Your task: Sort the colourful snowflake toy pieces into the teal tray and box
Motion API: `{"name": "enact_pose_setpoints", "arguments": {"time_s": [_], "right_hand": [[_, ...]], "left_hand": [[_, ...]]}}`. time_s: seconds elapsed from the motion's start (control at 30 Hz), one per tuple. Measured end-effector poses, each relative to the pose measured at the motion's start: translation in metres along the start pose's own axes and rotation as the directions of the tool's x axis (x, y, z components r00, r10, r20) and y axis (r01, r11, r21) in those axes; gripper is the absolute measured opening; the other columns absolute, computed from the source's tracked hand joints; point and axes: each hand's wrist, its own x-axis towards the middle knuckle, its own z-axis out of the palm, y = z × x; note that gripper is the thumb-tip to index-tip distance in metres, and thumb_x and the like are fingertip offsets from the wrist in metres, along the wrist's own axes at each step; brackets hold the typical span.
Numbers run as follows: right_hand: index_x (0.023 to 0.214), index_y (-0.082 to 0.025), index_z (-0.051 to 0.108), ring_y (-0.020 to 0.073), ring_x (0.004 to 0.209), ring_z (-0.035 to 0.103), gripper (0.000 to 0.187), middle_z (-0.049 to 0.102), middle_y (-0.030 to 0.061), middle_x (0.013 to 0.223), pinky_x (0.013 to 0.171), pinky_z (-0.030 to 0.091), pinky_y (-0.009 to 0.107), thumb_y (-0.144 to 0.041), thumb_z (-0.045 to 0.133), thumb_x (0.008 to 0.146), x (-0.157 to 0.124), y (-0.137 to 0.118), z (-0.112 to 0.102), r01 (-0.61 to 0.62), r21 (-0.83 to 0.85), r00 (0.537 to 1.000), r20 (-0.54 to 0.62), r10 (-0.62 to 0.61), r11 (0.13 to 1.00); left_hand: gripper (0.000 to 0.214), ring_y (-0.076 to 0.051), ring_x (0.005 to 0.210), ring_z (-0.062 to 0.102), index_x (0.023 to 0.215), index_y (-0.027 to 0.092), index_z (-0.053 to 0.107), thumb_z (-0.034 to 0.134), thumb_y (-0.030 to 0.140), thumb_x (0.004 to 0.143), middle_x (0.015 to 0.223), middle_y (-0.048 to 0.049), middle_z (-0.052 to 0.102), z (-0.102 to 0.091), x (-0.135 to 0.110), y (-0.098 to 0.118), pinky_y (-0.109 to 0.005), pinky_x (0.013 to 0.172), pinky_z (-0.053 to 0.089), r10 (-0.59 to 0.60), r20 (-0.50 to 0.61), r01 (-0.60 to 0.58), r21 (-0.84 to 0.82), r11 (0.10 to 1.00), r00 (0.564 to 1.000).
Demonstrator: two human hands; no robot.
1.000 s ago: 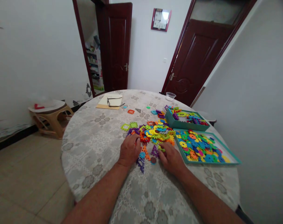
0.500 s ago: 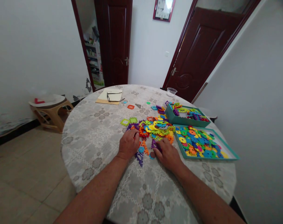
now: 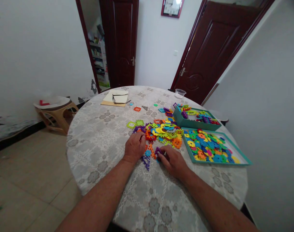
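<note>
My right hand (image 3: 173, 158) pinches a purple toothed plastic piece (image 3: 157, 151) just above the table's near middle. My left hand (image 3: 135, 146) is curled closed at the left side of a heap of colourful plastic gear pieces (image 3: 165, 129); what its fingers hold, if anything, is hidden. Between my hands lie an orange piece (image 3: 151, 150), a round blue piece (image 3: 147, 153) and a purple triangular piece (image 3: 146, 163), close together. A blue bit shows partly beneath my right fingers.
Right of the heap stand a teal box (image 3: 197, 120) of plastic pieces and a shallow teal-rimmed tray (image 3: 221, 163) of gears. Eyeglasses (image 3: 120, 99) rest on a notebook (image 3: 108, 100) at the far left. A clear bowl (image 3: 180, 93) sits at the back edge.
My right hand has lifted the purple piece slightly and shifted it left, covering the dark round piece beside it. My left hand stays about where it was. The view has tilted slightly.
</note>
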Motion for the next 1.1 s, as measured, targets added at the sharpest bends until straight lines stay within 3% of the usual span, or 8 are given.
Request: {"name": "enact_pose_setpoints", "arguments": {"time_s": [0.1, 0.2, 0.37, 0.57, 0.73, 1.1], "right_hand": [[0.111, -0.021, 0.063, 0.0195, 0.089, 0.061, 0.013, 0.068, 0.0059, 0.099, 0.080, 0.047, 0.030, -0.026, 0.054, 0.103, -0.001, -0.011, 0.001, 0.096, -0.002, 0.992, 0.087, -0.095, 0.995], [0.107, -0.020, 0.063, 0.0197, 0.090, 0.061, 0.011, 0.067, 0.0067, 0.099, 0.080, 0.048, 0.030, -0.021, 0.055, 0.100, 0.000, -0.019, 0.004, 0.118, -0.027, 0.984, 0.135, -0.114, 0.993], [0.117, -0.020, 0.065, 0.0208, 0.111, 0.061, 0.026, 0.063, 0.0102, 0.125, 0.093, 0.050, 0.030, -0.013, 0.056, 0.093, 0.003, -0.024, 0.006, 0.062, -0.069, 0.982, 0.184, -0.048, 0.996], [0.129, -0.024, 0.064, 0.0207, 0.112, 0.060, 0.038, 0.061, 0.0079, 0.131, 0.093, 0.048, 0.030, -0.017, 0.057, 0.092, 0.007, -0.031, 0.005, -0.014, -0.153, 0.963, 0.263, 0.054, 0.988], [0.132, -0.026, 0.063, 0.0209, 0.108, 0.061, 0.040, 0.060, 0.0069, 0.130, 0.089, 0.048, 0.029, -0.020, 0.057, 0.093, 0.008, -0.037, 0.008, -0.056, -0.192, 0.962, 0.254, 0.105, 0.980], [0.118, -0.026, 0.062, 0.0218, 0.099, 0.063, 0.027, 0.062, 0.0057, 0.121, 0.082, 0.047, 0.030, -0.016, 0.056, 0.093, 0.005, -0.034, 0.033, -0.115, -0.241, 0.976, 0.152, 0.155, 0.964]], "left_hand": [[0.018, -0.022, 0.089, 0.068, 0.096, 0.021, 0.067, 0.050, 0.020, 0.099, 0.092, -0.0056, 0.074, 0.000, 0.001, 0.000, -0.033, 0.085, 0.053, 0.001, -0.001, -0.001, -0.013, 1.000, 1.000], [0.019, -0.022, 0.089, 0.069, 0.096, 0.021, 0.067, 0.049, 0.021, 0.100, 0.093, -0.0054, 0.075, -0.001, 0.001, 0.001, -0.033, 0.086, 0.053, -0.009, -0.002, 0.009, -0.026, 1.000, 1.000], [0.020, -0.021, 0.089, 0.069, 0.097, 0.022, 0.068, 0.048, 0.022, 0.100, 0.094, -0.0046, 0.075, -0.003, 0.001, 0.001, -0.032, 0.086, 0.053, -0.021, 0.029, 0.023, -0.048, 0.999, 0.999], [0.019, -0.021, 0.090, 0.070, 0.099, 0.021, 0.068, 0.049, 0.021, 0.099, 0.097, -0.0051, 0.076, -0.002, 0.000, -0.001, -0.033, 0.087, 0.054, -0.036, 0.030, 0.038, -0.051, 0.998, 0.999], [0.021, -0.021, 0.090, 0.071, 0.098, 0.021, 0.068, 0.048, 0.022, 0.099, 0.095, -0.0053, 0.076, -0.003, -0.001, -0.001, -0.032, 0.086, 0.055, -0.044, 0.049, 0.046, -0.027, 0.999, 0.998], [0.025, -0.023, 0.089, 0.074, 0.097, 0.024, 0.070, 0.046, 0.026, 0.100, 0.093, -0.0059, 0.077, -0.006, -0.002, -0.005, -0.036, 0.081, 0.058, -0.045, 0.043, 0.045, -0.002, 0.999, 0.998]]}}
